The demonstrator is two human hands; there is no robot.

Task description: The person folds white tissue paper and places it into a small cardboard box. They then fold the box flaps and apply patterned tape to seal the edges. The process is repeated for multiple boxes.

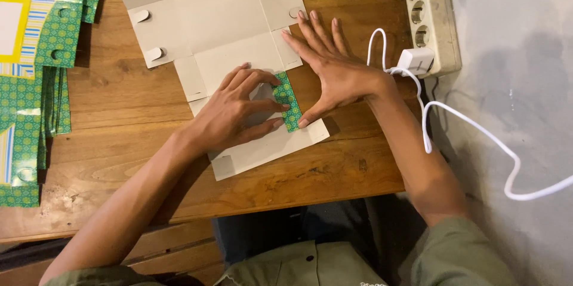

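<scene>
A flat cardboard box sheet [221, 17] lies grey side up on the wooden table [119, 113]. Everything here is told from that sheet.

Far to its left, at the table's edge, sits a stack of green patterned sheets [36, 83], some with blue and yellow stripes.

On the lower part of the sheet rests the left hand [236, 113]. Its fingers [262, 107] are bent a little and spread, pressing down flat. They grip nothing. The fingertips touch a small folded flap [287, 101] that shows its green patterned side, at the sheet's right edge.

Just right of that flap is the right hand [334, 71]. It lies open and flat, fingers straight and close together, pointing up along the sheet's right edge. Its thumb touches the bottom of the green flap. It grips nothing either.

Further right of the sheet, a white cable [465, 125] loops from a white plug [416, 59] in a cream power strip [430, 17].
</scene>
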